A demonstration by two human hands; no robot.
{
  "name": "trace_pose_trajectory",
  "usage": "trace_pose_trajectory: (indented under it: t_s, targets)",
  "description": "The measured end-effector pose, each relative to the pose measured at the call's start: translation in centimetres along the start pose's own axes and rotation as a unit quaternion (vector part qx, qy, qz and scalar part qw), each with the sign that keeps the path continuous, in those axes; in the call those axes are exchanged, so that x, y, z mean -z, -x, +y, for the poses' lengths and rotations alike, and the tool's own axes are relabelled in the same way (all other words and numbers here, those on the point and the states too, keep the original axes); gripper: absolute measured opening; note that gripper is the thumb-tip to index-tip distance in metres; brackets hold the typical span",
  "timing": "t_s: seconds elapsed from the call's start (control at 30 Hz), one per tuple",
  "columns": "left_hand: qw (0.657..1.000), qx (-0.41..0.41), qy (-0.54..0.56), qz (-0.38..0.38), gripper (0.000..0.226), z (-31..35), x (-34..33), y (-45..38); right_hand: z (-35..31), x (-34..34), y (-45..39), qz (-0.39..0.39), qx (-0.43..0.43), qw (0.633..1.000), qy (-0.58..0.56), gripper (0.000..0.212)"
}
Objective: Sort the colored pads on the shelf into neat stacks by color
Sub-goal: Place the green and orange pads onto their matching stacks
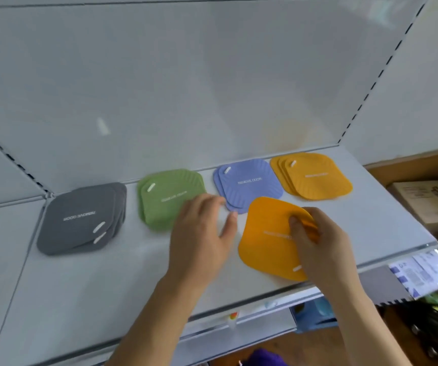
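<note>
Right hand (pixel 315 241) pinches the loose orange pad (pixel 268 239) at its far right edge, and the corner curls up under the fingers, so it looks soft, light and floppy; a hold at the edge seems best. The pad lies near the shelf (pixel 80 286) front, just before the orange stack (pixel 315 178). Left hand (pixel 202 233) hovers beside it, fingers relaxed, holding nothing.

- Grey pads (pixel 80 220): loose fanned stack, far left of the shelf (pixel 86 281).
- Green pads (pixel 169 198): stack right of grey.
- Blue pads (pixel 248 184): next right.
- Orange stack (pixel 315 177): rightmost, fanned.
- Single orange pad (pixel 265 239): in front of the orange stack, far edge curled up.
</note>
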State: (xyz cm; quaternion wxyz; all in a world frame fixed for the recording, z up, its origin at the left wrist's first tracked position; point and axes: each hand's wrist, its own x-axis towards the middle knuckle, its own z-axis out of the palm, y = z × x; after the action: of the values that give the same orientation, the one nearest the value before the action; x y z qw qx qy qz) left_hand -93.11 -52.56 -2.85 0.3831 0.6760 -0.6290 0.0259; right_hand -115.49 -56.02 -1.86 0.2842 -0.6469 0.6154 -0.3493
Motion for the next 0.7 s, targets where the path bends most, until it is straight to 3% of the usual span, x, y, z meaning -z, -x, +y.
trace_pose_trajectory:
  t_s: [0.2, 0.4, 0.57, 0.63, 0.7]
  targets:
    - [0.996, -0.045, -0.049, -0.067, 0.019, 2.9, -3.4, 2.2, 2.6, 5.3, -3.8, 0.019, -0.009, 1.000, 0.005, 0.012]
    - [0.991, 0.023, -0.133, -0.028, 0.018, 5.6, -5.0, 3.1, 4.1, 9.0, -11.2, 0.013, 0.015, 1.000, 0.007, 0.009]
    - [0.979, 0.087, -0.187, -0.001, 0.024, 6.6, -6.5, 2.8, 5.8, 8.0, -17.8, -0.054, 0.051, 0.994, 0.083, 0.013]
    - [0.977, 0.095, -0.190, -0.002, 0.024, 6.8, -6.6, 2.9, 6.9, 6.7, -19.1, -0.067, 0.084, 0.987, 0.120, 0.019]
    - [0.977, 0.098, -0.189, -0.004, 0.022, 6.8, -6.6, 2.9, 8.1, 5.3, -19.8, -0.058, 0.127, 0.980, 0.142, 0.040]
